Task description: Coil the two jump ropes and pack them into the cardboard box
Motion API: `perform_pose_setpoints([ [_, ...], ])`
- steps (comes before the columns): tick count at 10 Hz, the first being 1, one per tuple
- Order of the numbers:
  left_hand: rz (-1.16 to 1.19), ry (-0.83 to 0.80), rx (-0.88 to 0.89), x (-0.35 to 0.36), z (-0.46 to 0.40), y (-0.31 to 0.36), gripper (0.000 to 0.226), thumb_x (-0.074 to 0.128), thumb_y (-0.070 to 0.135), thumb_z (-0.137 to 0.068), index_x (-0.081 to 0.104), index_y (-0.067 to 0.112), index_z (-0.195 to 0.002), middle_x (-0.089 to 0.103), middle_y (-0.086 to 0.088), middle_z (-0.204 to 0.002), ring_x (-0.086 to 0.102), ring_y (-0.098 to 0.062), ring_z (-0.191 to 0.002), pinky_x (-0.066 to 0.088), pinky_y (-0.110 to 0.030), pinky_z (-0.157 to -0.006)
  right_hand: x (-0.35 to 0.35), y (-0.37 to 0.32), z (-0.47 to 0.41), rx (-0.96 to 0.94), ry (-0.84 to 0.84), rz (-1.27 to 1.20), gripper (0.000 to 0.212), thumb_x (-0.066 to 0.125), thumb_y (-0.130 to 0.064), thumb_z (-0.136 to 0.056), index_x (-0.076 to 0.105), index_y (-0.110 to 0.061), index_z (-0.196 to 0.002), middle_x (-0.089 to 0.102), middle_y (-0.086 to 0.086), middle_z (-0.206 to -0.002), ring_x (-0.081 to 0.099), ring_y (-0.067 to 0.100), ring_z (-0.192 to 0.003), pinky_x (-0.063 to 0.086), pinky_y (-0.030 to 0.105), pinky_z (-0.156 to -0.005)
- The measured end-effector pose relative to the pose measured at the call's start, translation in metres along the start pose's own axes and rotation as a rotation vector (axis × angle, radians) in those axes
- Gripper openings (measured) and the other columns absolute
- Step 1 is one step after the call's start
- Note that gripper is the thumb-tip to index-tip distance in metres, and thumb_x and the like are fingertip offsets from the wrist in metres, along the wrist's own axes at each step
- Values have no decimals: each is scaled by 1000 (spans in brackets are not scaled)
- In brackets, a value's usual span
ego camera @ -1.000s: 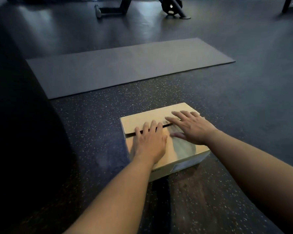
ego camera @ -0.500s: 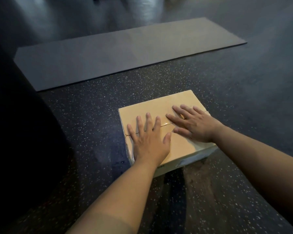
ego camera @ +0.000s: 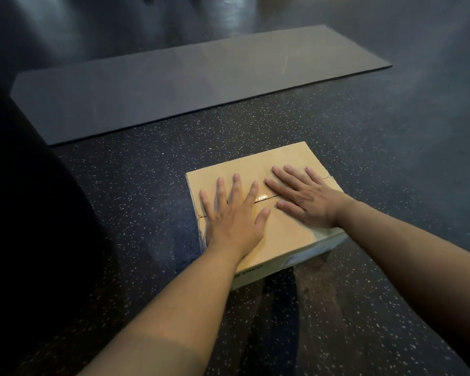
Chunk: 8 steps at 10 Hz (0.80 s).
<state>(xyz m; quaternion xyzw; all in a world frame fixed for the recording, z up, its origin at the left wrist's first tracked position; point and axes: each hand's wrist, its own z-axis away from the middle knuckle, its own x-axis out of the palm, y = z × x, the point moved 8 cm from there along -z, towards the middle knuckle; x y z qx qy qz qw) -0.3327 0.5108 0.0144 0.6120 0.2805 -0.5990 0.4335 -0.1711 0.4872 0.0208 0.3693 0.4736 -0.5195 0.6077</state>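
Under our flat, spread left hand and right hand, closed tan cardboard box; gray exercise mat beyond on the speckled floor.

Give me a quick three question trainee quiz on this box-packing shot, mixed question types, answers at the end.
1. True or false: the cardboard box has its top flaps closed.
2. How does the left hand lie? A) flat on the box top B) gripping a rope C) off the box
3. Fill in: the right hand presses on the box's ____.

Key: 1 true. 2 A. 3 top; no jump rope is visible.
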Motion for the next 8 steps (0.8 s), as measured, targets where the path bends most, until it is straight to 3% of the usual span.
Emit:
perform_pose_setpoints([
  [3,19,86,-16,-6,2,-2,66,27,67,-97,24,42,-158,11,-1,-173,0,-34,-158,-6,-68,-120,-3,-2,0,61,-3,23,77,-3,-72,-90,-6,-43,-161,-12,-7,-173,-10,20,-160,-1,53,-128],
  [4,22,51,-21,-6,2,-2,65,27,67,-98,23,42,-158,9,-1,-173,-1,-34,-158,-6,-67,-120,-5,-5,-2,96,-98,53,68,12,-66,-100,-5,-42,-162,-14,-6,-173,-10,22,-160,6,54,-128],
  [5,41,22,-9,-9,1,-3,65,26,67,-99,20,42,-159,7,-1,-173,-2,-34,-158,-5,-67,-121,-16,-11,0,135,-88,35,65,25,-60,-105,5,-40,-163,-4,-1,-174,0,26,-161,17,55,-126],
  [6,48,-61,4,-17,5,-5,63,28,62,-102,21,36,-159,12,-4,-172,5,-33,-158,1,-66,-122,-37,-21,9,208,37,-104,58,43,-53,-104,34,-34,-157,32,7,-165,33,30,-150,35,49,-117],
  [7,30,-23,40,-38,9,0,60,32,58,-103,28,32,-157,27,-5,-166,19,-31,-154,8,-63,-123,-57,-22,27,262,163,-255,55,51,-51,-102,44,-29,-152,47,7,-153,48,29,-138,40,45,-112],
  [8,7,44,194,-85,12,22,56,43,52,-102,38,29,-153,41,-3,-157,33,-27,-146,18,-55,-122,-91,-12,70,409,369,-532,51,58,-48,-99,52,-27,-145,53,5,-144,56,25,-127,44,38,-105],
])
